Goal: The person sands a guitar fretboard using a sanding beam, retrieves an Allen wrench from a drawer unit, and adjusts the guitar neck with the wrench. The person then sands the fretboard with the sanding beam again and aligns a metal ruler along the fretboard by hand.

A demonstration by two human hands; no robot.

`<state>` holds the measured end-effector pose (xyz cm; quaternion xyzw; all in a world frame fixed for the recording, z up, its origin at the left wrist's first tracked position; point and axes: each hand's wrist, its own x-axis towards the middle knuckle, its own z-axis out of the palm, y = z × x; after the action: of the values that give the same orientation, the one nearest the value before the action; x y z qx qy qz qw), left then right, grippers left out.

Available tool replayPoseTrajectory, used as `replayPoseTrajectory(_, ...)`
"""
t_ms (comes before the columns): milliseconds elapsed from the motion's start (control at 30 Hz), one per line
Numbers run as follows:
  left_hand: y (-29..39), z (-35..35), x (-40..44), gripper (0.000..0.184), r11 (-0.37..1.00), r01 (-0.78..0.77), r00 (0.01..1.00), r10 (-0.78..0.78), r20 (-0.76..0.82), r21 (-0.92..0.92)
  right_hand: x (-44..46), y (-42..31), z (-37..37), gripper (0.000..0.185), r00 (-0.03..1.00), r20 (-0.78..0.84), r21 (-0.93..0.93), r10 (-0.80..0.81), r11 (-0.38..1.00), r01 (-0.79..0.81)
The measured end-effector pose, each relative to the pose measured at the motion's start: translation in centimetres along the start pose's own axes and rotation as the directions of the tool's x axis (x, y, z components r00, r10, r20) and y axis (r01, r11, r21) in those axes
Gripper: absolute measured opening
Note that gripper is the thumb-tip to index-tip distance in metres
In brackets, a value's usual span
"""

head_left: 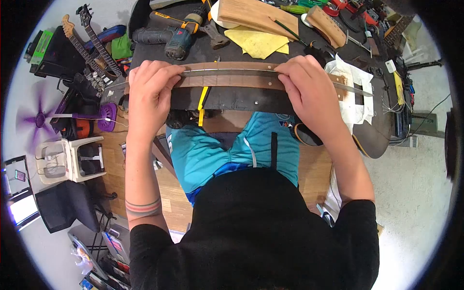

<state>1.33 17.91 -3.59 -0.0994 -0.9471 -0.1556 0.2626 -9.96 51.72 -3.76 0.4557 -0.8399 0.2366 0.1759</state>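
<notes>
A long brown wooden fretboard (227,81) lies across the near edge of the dark workbench. Along its length runs a thin metal straightedge (232,72). My left hand (152,89) pinches the straightedge near its left part, fingertips pressed together over the wood. At the other side my right hand (307,87) pinches the same strip, and the strip's end sticks out past it above a white paper sheet (349,72). A yellow cutter (203,104) lies under the fretboard and pokes out over the bench edge.
Behind the fretboard are a drill (180,42), a yellow cloth (256,42), a wooden block (258,17) and a pale wooden neck piece (326,25). Guitars (89,53) stand at the left, above a purple fan (41,117) and a white stool (70,159).
</notes>
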Motion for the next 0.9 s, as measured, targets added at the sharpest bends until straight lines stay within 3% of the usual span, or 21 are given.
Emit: replayPoseTrajectory(900, -0.07, 0.1, 0.15, 0.021, 0.999, -0.039, 0.998, 0.038, -0.044, -0.033, -0.25, 0.25, 0.13, 0.016, 0.999, -0.034, 0.031, -0.024, 0.999, 0.025)
